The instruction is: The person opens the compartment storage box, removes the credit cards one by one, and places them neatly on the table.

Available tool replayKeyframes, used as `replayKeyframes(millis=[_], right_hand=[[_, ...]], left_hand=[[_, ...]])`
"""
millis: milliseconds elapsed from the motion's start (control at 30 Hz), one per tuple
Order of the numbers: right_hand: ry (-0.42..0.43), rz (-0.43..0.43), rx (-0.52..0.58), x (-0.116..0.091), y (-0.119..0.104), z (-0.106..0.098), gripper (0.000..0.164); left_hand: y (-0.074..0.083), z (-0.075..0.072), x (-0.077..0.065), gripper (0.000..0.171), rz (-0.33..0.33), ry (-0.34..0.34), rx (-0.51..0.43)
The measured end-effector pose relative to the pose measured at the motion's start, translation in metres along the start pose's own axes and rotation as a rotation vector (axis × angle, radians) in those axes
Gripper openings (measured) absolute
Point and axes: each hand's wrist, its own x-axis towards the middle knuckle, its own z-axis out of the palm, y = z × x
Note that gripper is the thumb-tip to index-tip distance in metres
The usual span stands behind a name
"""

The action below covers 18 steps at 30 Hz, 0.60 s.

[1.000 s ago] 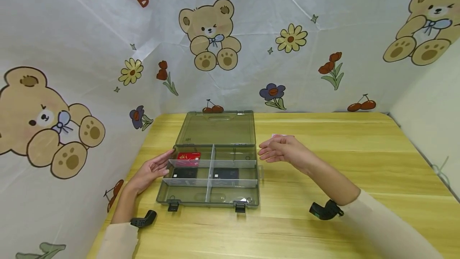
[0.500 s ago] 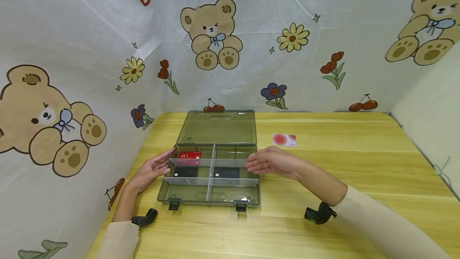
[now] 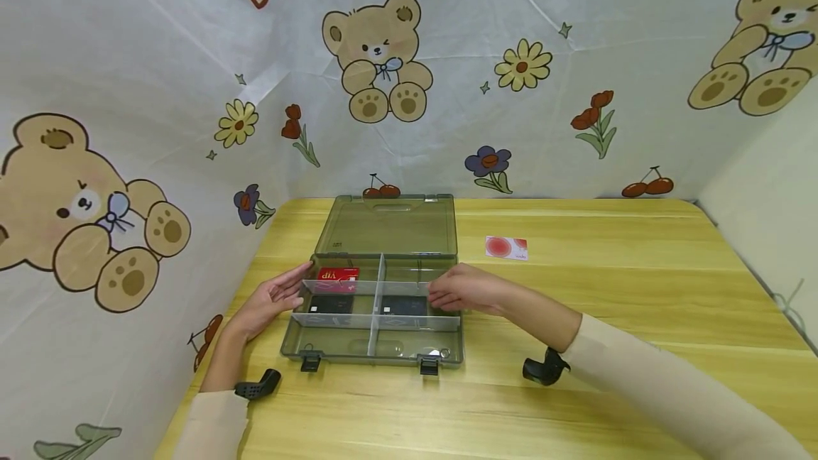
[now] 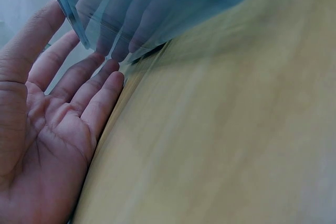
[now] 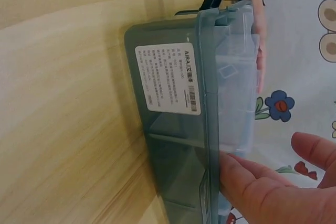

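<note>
A translucent grey-green divided plastic box (image 3: pixel 372 360) lies on the table with its lid (image 3: pixel 391 226) laid back. My left hand (image 3: pixel 268 302) is at the box's left wall, fingers extended, holding nothing; in the left wrist view its fingertips are against or very near the wall. My right hand (image 3: pixel 469 288) reaches over the right rim, fingers above the middle right compartment beside a black card (image 3: pixel 402 306). Seen from the right wrist, its thumb stands apart and its fingertips are hidden behind the rim. Another black card (image 3: pixel 330 304) and a red VIP card (image 3: pixel 339 275) lie in left compartments.
A white card with a red circle (image 3: pixel 506 247) lies on the wooden table (image 3: pixel 613 289), right of the lid. Behind and to the left hangs a bear-patterned cloth (image 3: pixel 268 55). The box's front carries two dark latches (image 3: pixel 429 366); a white label (image 5: pixel 168 78) is on its side.
My right hand has moved from the pink-and-white card leftward and down to the box's right compartments, uncovering that card. My left hand has stayed at the left wall.
</note>
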Motion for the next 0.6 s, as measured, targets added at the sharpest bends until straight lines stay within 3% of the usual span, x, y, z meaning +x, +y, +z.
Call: replayKeyframes(millis=[233, 600], right_hand=[[0.028, 0.093, 0.004, 0.009, -0.005, 0.011, 0.05], [0.024, 0.125, 0.046, 0.009, -0.008, 0.014, 0.059]], left_hand=[[0.0, 0.0, 0.0, 0.066, -0.001, 0.0, 0.003], [-0.001, -0.001, 0.001, 0.066, 0.014, -0.015, -0.002]])
